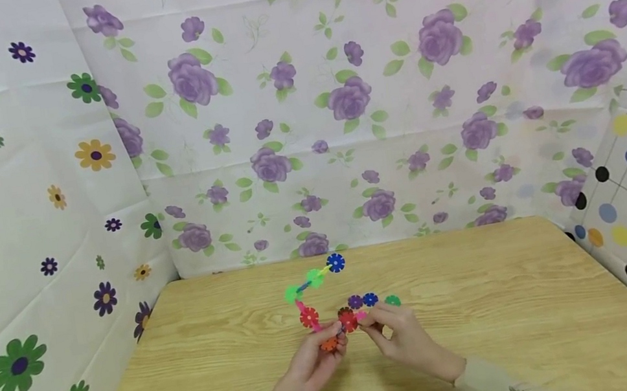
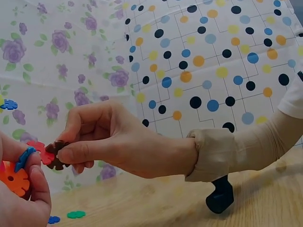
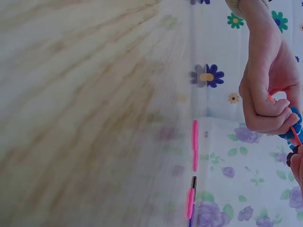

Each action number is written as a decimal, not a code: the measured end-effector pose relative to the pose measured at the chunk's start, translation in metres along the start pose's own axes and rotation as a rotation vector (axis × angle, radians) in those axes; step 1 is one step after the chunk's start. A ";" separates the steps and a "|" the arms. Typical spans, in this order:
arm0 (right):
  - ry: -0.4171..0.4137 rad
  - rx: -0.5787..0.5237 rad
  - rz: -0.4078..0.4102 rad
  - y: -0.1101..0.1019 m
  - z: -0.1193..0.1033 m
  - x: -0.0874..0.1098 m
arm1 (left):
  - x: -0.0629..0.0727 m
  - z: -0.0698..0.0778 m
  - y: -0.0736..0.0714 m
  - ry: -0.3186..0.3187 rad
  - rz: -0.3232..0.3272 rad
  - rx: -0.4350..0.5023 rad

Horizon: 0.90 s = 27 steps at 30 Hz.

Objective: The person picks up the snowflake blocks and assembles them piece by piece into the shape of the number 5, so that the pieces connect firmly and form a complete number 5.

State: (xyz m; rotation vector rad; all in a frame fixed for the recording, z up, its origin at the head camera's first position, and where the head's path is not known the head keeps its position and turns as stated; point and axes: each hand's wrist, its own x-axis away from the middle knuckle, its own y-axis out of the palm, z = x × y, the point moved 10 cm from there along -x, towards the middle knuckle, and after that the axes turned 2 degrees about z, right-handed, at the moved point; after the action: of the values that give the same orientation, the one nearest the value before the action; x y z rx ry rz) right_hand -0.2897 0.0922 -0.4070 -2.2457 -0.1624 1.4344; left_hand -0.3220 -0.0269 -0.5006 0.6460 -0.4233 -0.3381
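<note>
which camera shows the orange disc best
Left wrist view: the orange disc appears largest, nearly face-on. The head view shows it small, partly covered by the left hand; the right wrist view, just an orange edge.

Both hands [image 1: 315, 361] [image 1: 405, 334] are pinching, held near each other.

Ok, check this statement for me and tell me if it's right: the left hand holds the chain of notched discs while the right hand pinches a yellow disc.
Not quite: the right hand pinches a dark brown disc, not a yellow one, as the left wrist view shows. The left hand does hold the chain of notched discs.
</note>
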 end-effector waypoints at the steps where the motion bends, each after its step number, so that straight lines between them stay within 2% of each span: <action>1: 0.004 -0.002 0.000 0.000 0.000 0.000 | 0.000 0.000 0.000 0.002 0.003 0.001; 5: 0.007 -0.026 0.019 -0.001 0.002 -0.002 | 0.000 0.004 0.001 0.012 -0.001 -0.006; 9: 0.073 -0.048 0.031 -0.001 0.012 -0.007 | 0.000 0.009 0.003 0.032 -0.002 -0.006; 13: 0.251 -0.054 0.000 0.001 0.030 -0.007 | -0.002 0.011 0.003 0.071 0.004 0.005; 16: 0.457 -0.084 -0.059 0.006 0.048 0.000 | -0.003 0.010 0.002 0.086 0.028 0.015; 19: 0.673 -0.195 -0.150 0.019 0.064 0.012 | -0.005 0.009 0.002 0.103 0.055 0.036; 21: 0.772 -0.287 -0.215 0.030 0.068 0.018 | -0.007 0.007 0.004 0.111 0.061 0.053; 24: 0.836 -0.405 -0.271 0.043 0.067 0.021 | -0.010 0.003 0.012 0.112 0.041 0.090; 27: 0.845 -0.444 -0.271 0.049 0.065 0.019 | -0.012 -0.002 0.020 0.106 0.019 0.128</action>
State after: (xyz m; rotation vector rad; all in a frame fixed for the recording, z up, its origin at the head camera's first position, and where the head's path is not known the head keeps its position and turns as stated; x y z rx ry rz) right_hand -0.3464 0.0765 -0.4666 -2.8386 -0.5098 0.2472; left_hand -0.3280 -0.0056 -0.4928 0.7805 -0.3514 -0.2586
